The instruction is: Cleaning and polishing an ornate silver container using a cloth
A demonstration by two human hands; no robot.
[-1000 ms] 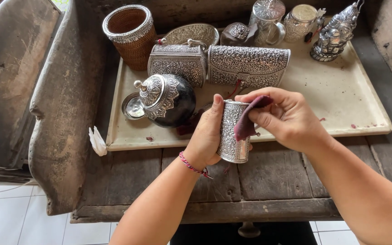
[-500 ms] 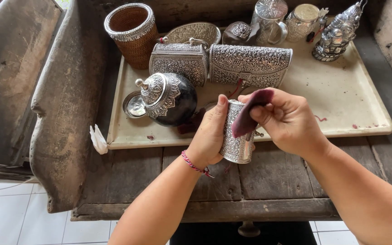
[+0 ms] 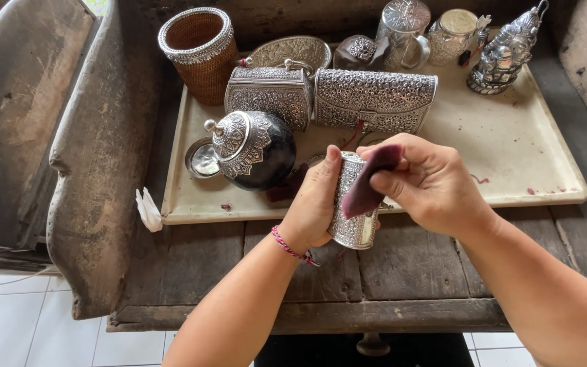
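The person's left hand (image 3: 317, 204) wraps around a small embossed silver cup (image 3: 353, 214), thumb lying along its rim and the fingers curled round the far side, so the cup hangs tilted over the front edge of the cream tray (image 3: 511, 136). The right hand (image 3: 429, 183) has its fingers pressed together on a dark maroon cloth (image 3: 368, 183), pinching it flat against the cup's side just below the rim. A red braided bracelet (image 3: 290, 246) sits on the left wrist.

Just beyond the left fingers stands a round dark pot with a silver filigree lid (image 3: 253, 149), a small silver dish (image 3: 202, 160) touching it on its far left. Further out from both hands two ornate silver clutch boxes (image 3: 375, 98) stand side by side on the tray. Behind those, well away from the fingers, are a woven basket with a silver rim (image 3: 198, 51), a silver tankard (image 3: 402, 30), a lidded jar (image 3: 453, 34) and a small silver figurine (image 3: 504, 51) at the tray's far right corner. Under the wrists lies the worn wooden counter (image 3: 409, 265), and a scrap of white paper (image 3: 147, 209) rests off to the left of the left forearm.
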